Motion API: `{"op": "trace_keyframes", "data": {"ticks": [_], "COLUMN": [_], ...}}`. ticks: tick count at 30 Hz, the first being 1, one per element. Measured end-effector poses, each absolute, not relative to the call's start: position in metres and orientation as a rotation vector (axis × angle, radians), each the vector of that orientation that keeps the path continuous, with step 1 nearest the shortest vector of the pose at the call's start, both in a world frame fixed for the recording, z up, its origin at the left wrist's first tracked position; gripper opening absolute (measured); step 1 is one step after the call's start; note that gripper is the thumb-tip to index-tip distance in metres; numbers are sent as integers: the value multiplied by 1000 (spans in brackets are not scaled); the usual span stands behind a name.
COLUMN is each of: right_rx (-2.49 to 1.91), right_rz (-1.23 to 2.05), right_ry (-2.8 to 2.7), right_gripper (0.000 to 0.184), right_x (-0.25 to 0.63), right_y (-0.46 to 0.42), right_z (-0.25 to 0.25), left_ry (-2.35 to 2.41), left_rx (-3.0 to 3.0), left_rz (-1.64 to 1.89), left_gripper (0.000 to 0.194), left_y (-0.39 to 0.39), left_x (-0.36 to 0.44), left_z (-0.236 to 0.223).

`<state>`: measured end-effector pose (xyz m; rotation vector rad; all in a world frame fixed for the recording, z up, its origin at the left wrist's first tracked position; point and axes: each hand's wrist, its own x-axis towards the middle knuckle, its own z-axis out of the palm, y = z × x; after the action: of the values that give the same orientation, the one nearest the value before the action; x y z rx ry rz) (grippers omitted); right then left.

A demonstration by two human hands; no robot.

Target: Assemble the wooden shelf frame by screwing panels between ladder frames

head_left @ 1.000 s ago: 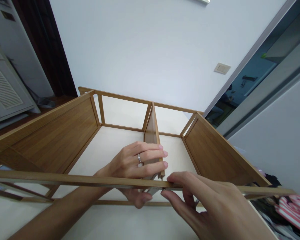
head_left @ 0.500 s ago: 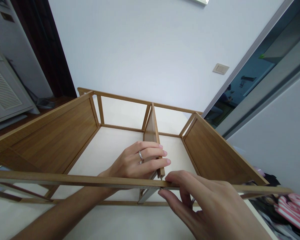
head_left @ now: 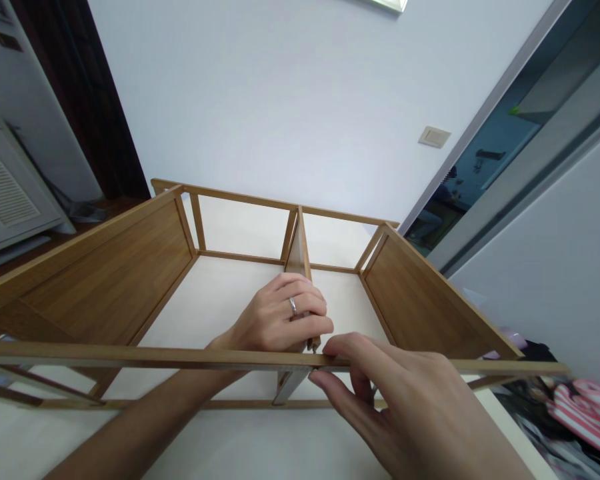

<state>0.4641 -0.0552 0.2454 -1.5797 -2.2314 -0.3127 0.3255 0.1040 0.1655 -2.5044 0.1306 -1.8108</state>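
A wooden shelf frame (head_left: 105, 273) lies on its side on a white surface. A thin middle divider panel (head_left: 296, 253) stands upright inside it. My left hand (head_left: 280, 317), with a ring on one finger, is closed around the near end of this divider. My right hand (head_left: 405, 407) pinches the long front rail (head_left: 130, 357) between thumb and fingers, right where the rail meets the divider. A small dowel or screw tip shows at that joint, just under my left fingers.
A white wall with a switch plate (head_left: 434, 137) stands behind the frame. A white louvred cabinet (head_left: 10, 193) is at the left, a dark doorway (head_left: 485, 153) at the right. Striped cloth (head_left: 585, 417) lies at the lower right.
My left hand has curled tighter on the divider's end and the divider has drawn up against the front rail. My right hand has slid slightly left along the rail.
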Motion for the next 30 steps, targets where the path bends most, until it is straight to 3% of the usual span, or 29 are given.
{"op": "trace_keyframes", "data": {"ticks": [7,15,24,30], "right_rx": [-1596,-1611,-1570,-1575], "right_rz": [-300,-300,-325,-290], "right_ry": [-2252,-2262,-2215,-2208], "right_gripper": [18,14,29,20], "right_x": [466,469,467,468], "right_y": [-55,-58,-54,-55], "right_z": [244,242,237,234], "left_ry": [177,184,100,113], "left_rx": [-2587,-2594,-2582,-2511], "left_rz": [-1648,-1693,-1699,-1763], "left_gripper": [23,23,25,27], "left_y": [105,105,101,102], "left_x": [317,318,318,321], "left_z": [178,178,178,176]}}
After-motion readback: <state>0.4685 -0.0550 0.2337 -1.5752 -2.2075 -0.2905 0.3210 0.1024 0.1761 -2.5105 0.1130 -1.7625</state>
